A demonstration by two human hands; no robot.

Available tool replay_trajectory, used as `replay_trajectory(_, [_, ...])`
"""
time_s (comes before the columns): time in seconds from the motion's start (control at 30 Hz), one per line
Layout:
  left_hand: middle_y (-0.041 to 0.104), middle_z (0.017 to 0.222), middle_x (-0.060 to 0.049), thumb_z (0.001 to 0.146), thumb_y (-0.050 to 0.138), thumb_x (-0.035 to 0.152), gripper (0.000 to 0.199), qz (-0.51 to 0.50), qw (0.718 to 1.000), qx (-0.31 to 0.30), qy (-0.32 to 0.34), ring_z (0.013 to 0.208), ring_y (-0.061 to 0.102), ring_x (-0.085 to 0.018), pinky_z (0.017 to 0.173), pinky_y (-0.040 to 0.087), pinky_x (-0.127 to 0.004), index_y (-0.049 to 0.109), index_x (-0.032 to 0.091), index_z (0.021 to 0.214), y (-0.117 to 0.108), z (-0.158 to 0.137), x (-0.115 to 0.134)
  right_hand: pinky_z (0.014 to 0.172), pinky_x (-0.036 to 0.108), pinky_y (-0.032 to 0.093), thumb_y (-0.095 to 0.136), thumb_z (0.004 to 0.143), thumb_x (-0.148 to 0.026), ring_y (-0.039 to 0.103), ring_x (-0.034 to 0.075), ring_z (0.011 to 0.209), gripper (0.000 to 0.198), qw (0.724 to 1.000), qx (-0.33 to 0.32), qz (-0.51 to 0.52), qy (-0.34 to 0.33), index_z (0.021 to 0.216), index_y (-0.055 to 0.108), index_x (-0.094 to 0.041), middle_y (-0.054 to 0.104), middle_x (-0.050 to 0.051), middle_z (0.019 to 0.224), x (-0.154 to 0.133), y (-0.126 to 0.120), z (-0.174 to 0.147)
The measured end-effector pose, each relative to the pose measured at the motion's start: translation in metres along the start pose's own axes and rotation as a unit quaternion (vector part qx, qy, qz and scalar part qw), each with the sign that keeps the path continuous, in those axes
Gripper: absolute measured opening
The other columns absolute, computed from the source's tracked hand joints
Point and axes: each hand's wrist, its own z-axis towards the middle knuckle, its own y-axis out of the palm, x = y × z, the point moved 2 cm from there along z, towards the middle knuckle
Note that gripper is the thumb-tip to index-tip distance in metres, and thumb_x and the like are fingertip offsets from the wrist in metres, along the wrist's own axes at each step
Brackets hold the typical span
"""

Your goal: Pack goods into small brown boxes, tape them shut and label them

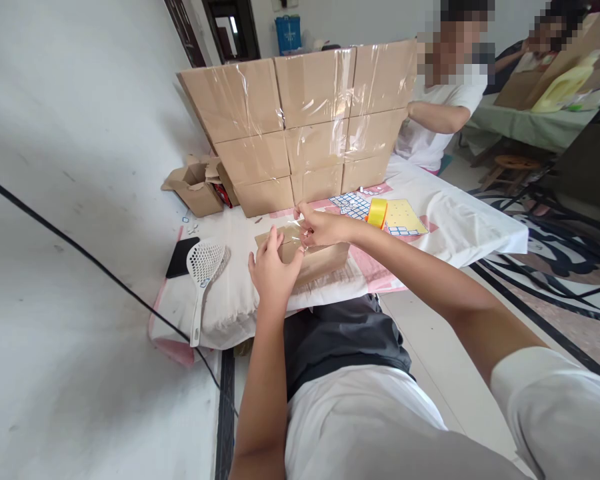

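Observation:
A small brown cardboard box (325,263) lies on the table in front of me. My left hand (274,267) rests at its left end, fingers spread and thumb pointing toward my right hand. Over the top of the box, my right hand (325,228) has its fingers pinched together. Shiny clear tape (293,233) shows at those fingertips and on the box top. Just beyond my right forearm stands a yellow roll of tape (377,212).
A wall of taped cardboard boxes (315,100) stands across the table's back. An open carton (197,190), a white slotted skimmer (203,267) and a black flat object (183,257) are at left. A yellow sheet (405,217) lies right. A co-worker (430,120) is behind the boxes.

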Motion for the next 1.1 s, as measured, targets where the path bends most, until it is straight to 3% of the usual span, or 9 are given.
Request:
replay_trajectory(0.47, [0.068, 0.140, -0.006, 0.089, 0.066, 0.046, 0.073, 0.029, 1.000, 0.009, 0.001, 0.142, 0.052, -0.030, 0.124, 0.024, -0.062, 0.037, 0.032, 0.155, -0.002, -0.005, 0.004, 0.056, 0.021, 0.038, 0.068, 0.077, -0.007, 0.053, 0.013, 0.065, 0.056, 0.997, 0.028, -0.032, -0.063, 0.106, 0.025, -0.027, 0.050, -0.011, 0.073, 0.005, 0.004, 0.000])
replay_trajectory(0.83, [0.067, 0.141, -0.006, 0.088, 0.068, 0.045, 0.073, 0.015, 1.000, 0.005, -0.005, 0.142, 0.051, -0.028, 0.125, 0.022, -0.060, 0.039, 0.031, 0.155, -0.002, -0.003, 0.004, 0.056, 0.022, 0.038, 0.064, 0.075, -0.006, 0.054, 0.013, 0.063, 0.055, 0.997, 0.034, -0.035, -0.055, 0.107, 0.025, -0.027, 0.055, -0.011, 0.072, 0.009, 0.000, -0.001])
replay_trajectory(0.97, [0.067, 0.142, -0.006, 0.088, 0.068, 0.044, 0.074, 0.020, 1.000, 0.002, -0.008, 0.143, 0.051, -0.028, 0.125, 0.022, -0.059, 0.039, 0.031, 0.155, -0.001, -0.003, 0.003, 0.056, 0.022, 0.038, 0.063, 0.076, -0.006, 0.055, 0.014, 0.064, 0.054, 0.997, 0.035, -0.043, -0.054, 0.111, 0.028, -0.026, 0.056, -0.010, 0.073, 0.009, -0.001, -0.002])
replay_trajectory(1.1, [0.068, 0.140, -0.006, 0.089, 0.068, 0.044, 0.073, 0.029, 1.000, 0.007, -0.011, 0.142, 0.051, -0.027, 0.126, 0.022, -0.056, 0.040, 0.028, 0.154, -0.001, -0.004, 0.003, 0.057, 0.022, 0.040, 0.063, 0.077, -0.005, 0.055, 0.013, 0.066, 0.061, 0.994, 0.077, -0.033, -0.070, 0.125, 0.029, -0.023, 0.055, -0.007, 0.079, 0.012, -0.004, -0.002])
